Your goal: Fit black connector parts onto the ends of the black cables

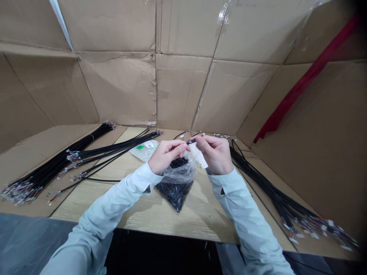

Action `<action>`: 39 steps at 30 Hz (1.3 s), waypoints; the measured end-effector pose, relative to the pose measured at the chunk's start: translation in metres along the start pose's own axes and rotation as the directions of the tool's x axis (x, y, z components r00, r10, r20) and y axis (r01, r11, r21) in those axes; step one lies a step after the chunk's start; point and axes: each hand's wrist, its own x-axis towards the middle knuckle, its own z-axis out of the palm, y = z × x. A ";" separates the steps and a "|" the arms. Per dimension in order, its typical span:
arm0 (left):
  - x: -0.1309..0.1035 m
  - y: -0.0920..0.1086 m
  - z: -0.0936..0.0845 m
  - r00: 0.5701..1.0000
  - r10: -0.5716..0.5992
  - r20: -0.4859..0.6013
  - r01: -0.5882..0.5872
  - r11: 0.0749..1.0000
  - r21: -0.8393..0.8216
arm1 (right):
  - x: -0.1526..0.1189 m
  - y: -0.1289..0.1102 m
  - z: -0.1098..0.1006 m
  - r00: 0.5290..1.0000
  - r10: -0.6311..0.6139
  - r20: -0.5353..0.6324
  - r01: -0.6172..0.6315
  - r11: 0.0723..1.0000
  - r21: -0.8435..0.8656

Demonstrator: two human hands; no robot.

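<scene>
Small black piece [190, 142] sits pinched by left hand [168, 154] and right hand [217, 153], above the bag [179, 174], so holding steady helps.

A pale, wood-toned bench [143, 219] boxed in by cardboard walls [120, 88]
Creases and seams cross the brown panels; shiny clear tape [223, 14] catches the light near the top, a red strip [301, 88] slants down the right side, a bright slit [61, 25] opens upper left, and grey floor [28, 238] shows below left.
</scene>
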 end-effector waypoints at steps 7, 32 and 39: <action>0.000 0.001 0.000 1.000 -0.011 -0.021 0.010 0.999 -0.046 | -0.004 0.001 0.004 1.000 -0.022 0.007 0.023 0.998 -0.051; -0.005 -0.002 0.008 0.989 0.072 -0.126 -0.027 0.943 0.330 | -0.008 0.001 0.012 0.959 -0.284 -0.019 0.254 0.884 -0.391; -0.006 -0.003 0.010 0.974 0.113 -0.197 -0.020 0.906 0.422 | -0.008 -0.008 0.012 0.995 -0.087 0.055 0.095 0.981 -0.169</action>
